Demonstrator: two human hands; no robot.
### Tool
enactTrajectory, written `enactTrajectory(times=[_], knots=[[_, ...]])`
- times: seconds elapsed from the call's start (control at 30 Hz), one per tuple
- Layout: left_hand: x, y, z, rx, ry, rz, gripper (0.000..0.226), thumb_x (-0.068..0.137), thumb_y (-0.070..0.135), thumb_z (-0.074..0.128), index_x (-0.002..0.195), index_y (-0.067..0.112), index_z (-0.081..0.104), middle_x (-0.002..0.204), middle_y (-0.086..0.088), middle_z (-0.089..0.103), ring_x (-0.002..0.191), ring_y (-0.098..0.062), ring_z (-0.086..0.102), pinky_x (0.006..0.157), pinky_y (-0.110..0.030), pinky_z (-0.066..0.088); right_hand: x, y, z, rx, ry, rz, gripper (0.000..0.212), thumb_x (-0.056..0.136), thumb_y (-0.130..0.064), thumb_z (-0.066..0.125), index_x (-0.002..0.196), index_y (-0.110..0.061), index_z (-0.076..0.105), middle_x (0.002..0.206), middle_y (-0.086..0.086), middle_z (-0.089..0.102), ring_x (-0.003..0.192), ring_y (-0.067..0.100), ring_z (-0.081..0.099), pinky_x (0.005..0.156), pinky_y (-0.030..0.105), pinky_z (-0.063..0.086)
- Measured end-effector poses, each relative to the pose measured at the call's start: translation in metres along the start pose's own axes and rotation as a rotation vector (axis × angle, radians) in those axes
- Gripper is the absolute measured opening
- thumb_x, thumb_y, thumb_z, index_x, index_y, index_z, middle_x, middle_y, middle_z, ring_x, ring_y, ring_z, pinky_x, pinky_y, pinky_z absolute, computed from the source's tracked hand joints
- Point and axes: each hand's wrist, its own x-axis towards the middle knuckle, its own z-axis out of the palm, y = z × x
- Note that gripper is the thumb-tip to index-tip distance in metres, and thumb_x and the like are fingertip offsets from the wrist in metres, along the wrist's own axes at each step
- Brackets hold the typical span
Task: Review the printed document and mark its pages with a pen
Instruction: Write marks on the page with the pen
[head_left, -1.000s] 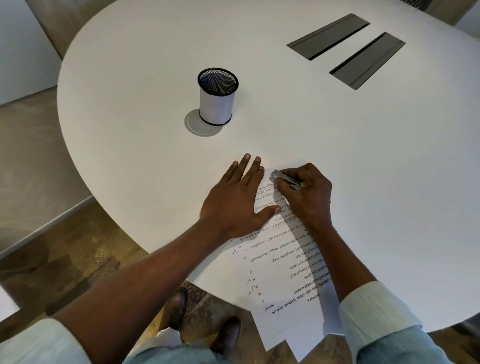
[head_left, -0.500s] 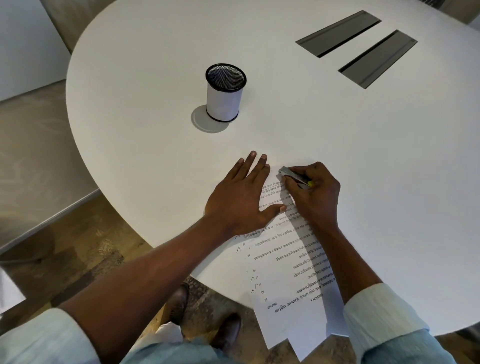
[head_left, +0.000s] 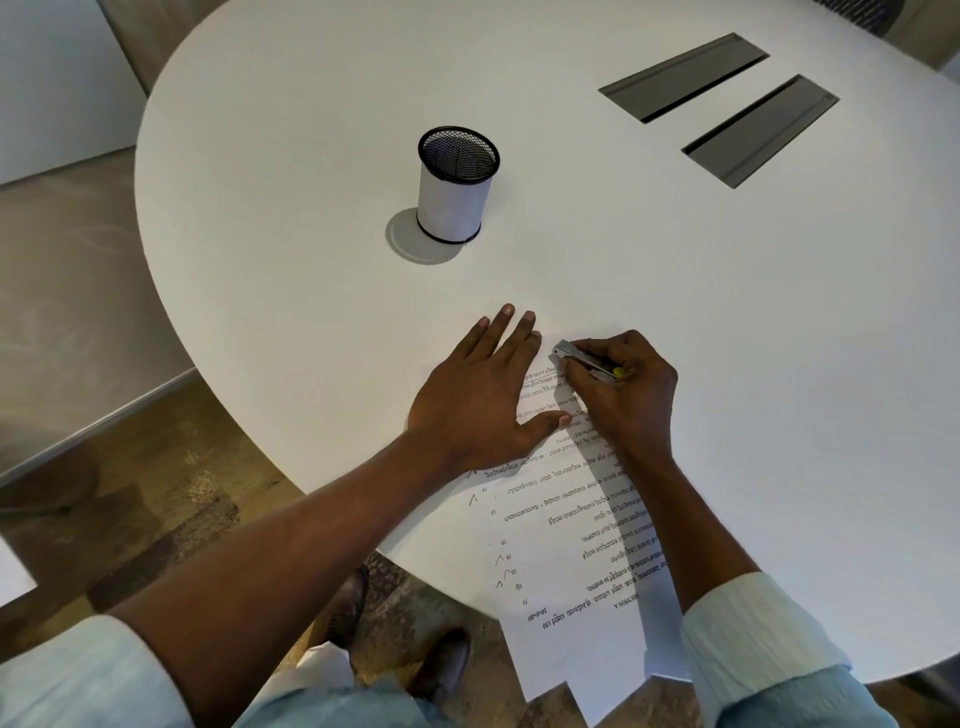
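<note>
White desk (head_left: 675, 312): printed document (head_left: 571, 519) lies at its near edge, overhanging toward you. Press your left hand (head_left: 478, 400) flat, fingers spread, pinning the page. Right hand (head_left: 623, 395) fingers clench the pen (head_left: 584, 360) at far lines; mark lightly.

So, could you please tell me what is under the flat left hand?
The left hand lies flat on the printed document on the white table. Text lines show beside its thumb; whatever is printed beneath the palm is covered.
</note>
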Motion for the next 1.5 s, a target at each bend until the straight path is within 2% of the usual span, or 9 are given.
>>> enactTrajectory(times=[0.33, 0.6, 0.87, 1.3, 1.4, 1.5], knots=[[0.0, -0.001, 0.0, 0.01, -0.017, 0.008, 0.101, 0.097, 0.08, 0.035, 0.17, 0.012, 0.023, 0.182, -0.002, 0.007, 0.169, -0.02, -0.005, 0.138, -0.042, 0.008, 0.001, 0.003, 0.001, -0.071, -0.02, -0.058, 0.023, 0.089, -0.029, 0.086, 0.11, -0.021, 0.086, 0.093, -0.001, 0.069, 0.084, 0.018, 0.071, 0.074, 0.043, 0.059], [0.0, -0.001, -0.001, 0.015, -0.039, 0.009, 0.1, 0.098, 0.08, 0.034, 0.172, 0.014, 0.018, 0.183, -0.001, 0.003, 0.169, -0.02, -0.008, 0.137, -0.042, 0.007, 0.0, 0.0, 0.0, -0.093, -0.041, -0.096, 0.022, 0.094, -0.026, 0.084, 0.113, -0.016, 0.083, 0.104, 0.002, 0.074, 0.093, 0.02, 0.072, 0.082, 0.046, 0.06], [0.002, -0.001, 0.002, 0.051, -0.056, 0.024, 0.101, 0.096, 0.085, 0.026, 0.173, 0.023, 0.009, 0.182, 0.001, -0.005, 0.168, -0.02, -0.013, 0.137, -0.044, 0.004, -0.001, -0.002, -0.001, -0.055, -0.063, -0.133, 0.021, 0.095, -0.021, 0.082, 0.115, -0.015, 0.082, 0.105, 0.001, 0.07, 0.096, 0.021, 0.071, 0.08, 0.045, 0.059], [0.002, 0.001, 0.005, 0.056, -0.035, 0.0, 0.103, 0.093, 0.091, 0.025, 0.173, 0.026, 0.015, 0.183, 0.006, -0.002, 0.168, -0.02, -0.013, 0.137, -0.045, 0.006, -0.003, -0.011, -0.007, 0.06, -0.092, -0.187, 0.024, 0.092, -0.004, 0.082, 0.116, -0.007, 0.082, 0.112, 0.007, 0.071, 0.103, 0.023, 0.071, 0.084, 0.043, 0.059], [0.002, 0.001, 0.005, 0.073, -0.036, 0.002, 0.103, 0.093, 0.091, 0.023, 0.172, 0.026, 0.018, 0.183, 0.006, -0.002, 0.168, -0.019, -0.013, 0.137, -0.045, 0.006, -0.005, -0.009, -0.004, 0.062, -0.112, -0.228, 0.027, 0.093, 0.001, 0.08, 0.119, -0.009, 0.082, 0.112, 0.009, 0.071, 0.101, 0.029, 0.071, 0.078, 0.048, 0.059], [0.001, 0.001, 0.005, 0.067, -0.032, 0.007, 0.103, 0.093, 0.091, 0.023, 0.173, 0.025, 0.016, 0.183, 0.005, -0.002, 0.168, -0.02, -0.013, 0.137, -0.045, 0.006, -0.004, -0.005, -0.003, 0.067, -0.067, -0.208, 0.029, 0.093, -0.004, 0.082, 0.12, -0.013, 0.082, 0.111, 0.004, 0.07, 0.1, 0.024, 0.071, 0.077, 0.046, 0.059]])
